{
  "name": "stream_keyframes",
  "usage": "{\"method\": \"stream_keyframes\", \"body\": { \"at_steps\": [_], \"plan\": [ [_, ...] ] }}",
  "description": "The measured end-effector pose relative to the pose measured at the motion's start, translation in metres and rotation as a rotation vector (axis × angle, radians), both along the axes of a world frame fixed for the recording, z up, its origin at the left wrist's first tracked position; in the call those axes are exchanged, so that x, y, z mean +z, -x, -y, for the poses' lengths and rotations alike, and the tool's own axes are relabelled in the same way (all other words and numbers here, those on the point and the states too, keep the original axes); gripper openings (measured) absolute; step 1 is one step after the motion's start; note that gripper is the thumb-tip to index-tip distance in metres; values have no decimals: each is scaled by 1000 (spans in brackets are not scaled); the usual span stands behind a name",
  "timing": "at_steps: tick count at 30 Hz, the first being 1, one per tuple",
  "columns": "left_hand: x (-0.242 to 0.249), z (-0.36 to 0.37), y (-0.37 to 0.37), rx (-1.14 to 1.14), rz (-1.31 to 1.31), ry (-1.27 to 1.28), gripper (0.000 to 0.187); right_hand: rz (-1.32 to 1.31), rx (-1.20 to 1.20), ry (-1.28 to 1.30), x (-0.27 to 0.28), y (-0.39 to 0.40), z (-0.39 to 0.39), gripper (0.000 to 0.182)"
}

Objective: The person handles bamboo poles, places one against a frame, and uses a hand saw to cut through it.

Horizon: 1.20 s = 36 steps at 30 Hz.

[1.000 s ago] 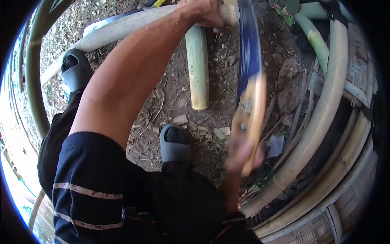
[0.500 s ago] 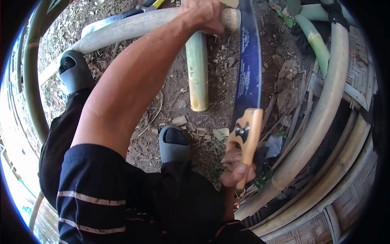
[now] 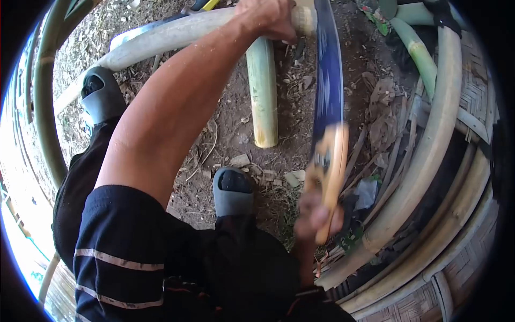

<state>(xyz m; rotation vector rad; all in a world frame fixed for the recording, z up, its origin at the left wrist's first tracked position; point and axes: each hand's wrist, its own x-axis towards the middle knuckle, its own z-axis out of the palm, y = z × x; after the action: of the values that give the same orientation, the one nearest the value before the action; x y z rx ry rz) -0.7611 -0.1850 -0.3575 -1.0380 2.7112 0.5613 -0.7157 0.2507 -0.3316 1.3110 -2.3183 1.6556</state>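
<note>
Hands on a pale bamboo pole (image 3: 177, 33) and a wooden-handled saw (image 3: 328, 80) over bare dirt ground (image 3: 230, 126)
Largest first, the pole slants across the upper left, its right end at the saw's blue blade; whether the teeth are in a cut cannot be told. The saw points away from the person, its handle nearest the body and blurred. A shorter greenish bamboo length (image 3: 263, 96) reaches from under the pole toward the person, well apart from the blade. The left hand (image 3: 270, 20) has its fingers curled over the pole near that end, partly out of view at the top edge; the right hand (image 3: 317, 217) has its fingers closed around the saw handle. Grey sandals (image 3: 234, 201) are on the person's feet, and small pale chips (image 3: 240, 160) lie on the ground near the shorter length
</note>
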Motion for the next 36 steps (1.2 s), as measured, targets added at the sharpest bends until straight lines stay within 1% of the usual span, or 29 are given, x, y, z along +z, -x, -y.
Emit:
{"method": "stream_keyframes", "body": {
  "at_steps": [1, 2, 4, 5, 7, 8, 10, 12, 13, 14, 15, 16, 17, 18, 19, 20, 22, 23, 24, 25, 27, 28, 29, 30, 32, 33, 34, 35, 36],
  "plan": [
    [4, -1, 2, 23, -12, 21, 56, -245, -68, -79, 0, 25, 61, 26],
    [9, -6, 3, 14, -11, 15, 56, 211, 24, -131, -4, 44, 102, 22],
    [25, -6, -5, 28, -31, 26, 60, 361, 25, -239, 33, 68, 181, 20],
    [26, -6, -11, 30, -14, 23, 60, 377, 28, -243, 26, 55, 164, 20],
    [29, -3, -7, 0, 14, -50, 59, 274, -17, -81, 9, 15, 80, 20],
    [31, 4, -4, -1, 12, -72, 59, 205, -22, 12, 10, 7, 55, 20],
    [30, 7, 0, 6, 19, -86, 59, 333, 88, 179, 36, -10, 24, 22],
    [30, 1, 1, -30, 106, -50, 60, 349, 45, 144, 35, -12, 37, 20],
    [-3, 4, 3, -21, 5, 61, 62, 313, 31, 149, 28, 6, 64, 21],
    [4, 6, 8, -28, -4, 67, 62, 309, -25, 40, 25, 25, 103, 25],
    [10, 3, 9, -21, 32, -11, 63, 321, -90, -87, 29, 40, 141, 31],
    [18, 7, 6, 1, 70, -73, 64, 436, -51, -14, 38, 54, 176, 40],
    [32, 8, -5, 5, 11, -61, 64, 401, -53, -77, 38, 52, 175, 38],
    [26, 6, -8, -1, 20, -72, 64, 368, -74, -159, 41, 50, 164, 36],
    [16, -1, -9, -32, -5, -79, 62, -71, -252, -133, 14, 30, 115, 34],
    [18, 11, -4, -31, -56, -42, 61, -535, -393, -55, -14, 19, 77, 33],
    [24, 17, 2, -2, -48, -31, 59, 253, 37, 65, 34, -1, 35, 32],
    [26, 14, 1, 10, -9, -28, 58, 258, 37, 64, 33, -3, 41, 32],
    [26, 9, 0, 8, 34, -32, 57, 247, -5, 127, 31, -7, 49, 32],
    [7, 11, 2, 44, 33, -28, 62, 222, -39, 190, 30, -2, 59, 32],
    [17, 8, 3, 4, -2, -7, 66, 81, -120, -57, 7, 37, 120, 33],
    [21, 4, -2, -21, -15, 2, 70, 320, -27, -33, 23, 53, 170, 33],
    [27, 4, -3, 29, 10, -3, 74, 314, -35, -19, 31, 59, 194, 33],
    [30, 4, -10, 38, 28, 0, 74, 331, -25, -18, 25, 49, 181, 33],
    [36, 7, -8, -28, 6, -82, 70, 210, -139, -43, 14, 23, 113, 35],
    [30, 13, -5, -64, 7, -64, 65, 180, -127, -53, 25, 5, 77, 38],
    [28, 15, 0, -52, 1, -62, 65, 81, -135, 74, 11, -11, 34, 40],
    [27, 13, 1, -40, 2, -54, 64, 91, -122, 78, 10, -8, 40, 40],
    [25, 11, -3, -33, 12, -49, 62, 182, -74, 110, 15, -6, 47, 41]
  ]
}}
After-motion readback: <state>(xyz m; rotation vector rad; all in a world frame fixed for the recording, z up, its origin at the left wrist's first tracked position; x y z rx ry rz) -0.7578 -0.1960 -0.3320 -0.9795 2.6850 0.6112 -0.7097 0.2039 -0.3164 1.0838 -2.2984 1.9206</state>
